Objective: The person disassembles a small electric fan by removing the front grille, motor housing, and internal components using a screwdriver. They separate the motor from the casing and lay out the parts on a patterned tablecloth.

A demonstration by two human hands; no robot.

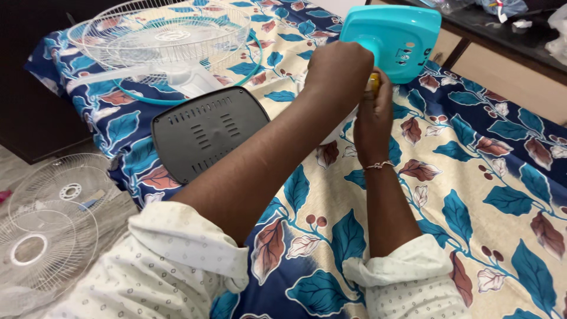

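Sleeves: two rolled cream cuffs with small dots sit nearest the camera, over the leaf-print bedsheet (472,177).
Right hand (374,121): just below the turquoise fan base, fingers curled around a yellow tool handle (373,84) and gripping it; a thin bracelet (378,166) circles the wrist.
Left hand (338,74): touching the fan base's left side, fingers bent down and closed over something white that the hand mostly hides; I cannot tell what.
Fan base (398,36): a turquoise square piece, tilted up on the sheet, its underside facing the camera.
Grey plate (208,131): a slotted dark cover lying flat, well left of the fan base.
Fan guard (165,35): a white wire cage with a turquoise rim, far left of the fan base, beyond the grey plate.
Floor guards (50,218): two more white wire grilles, lower left, off the bed.
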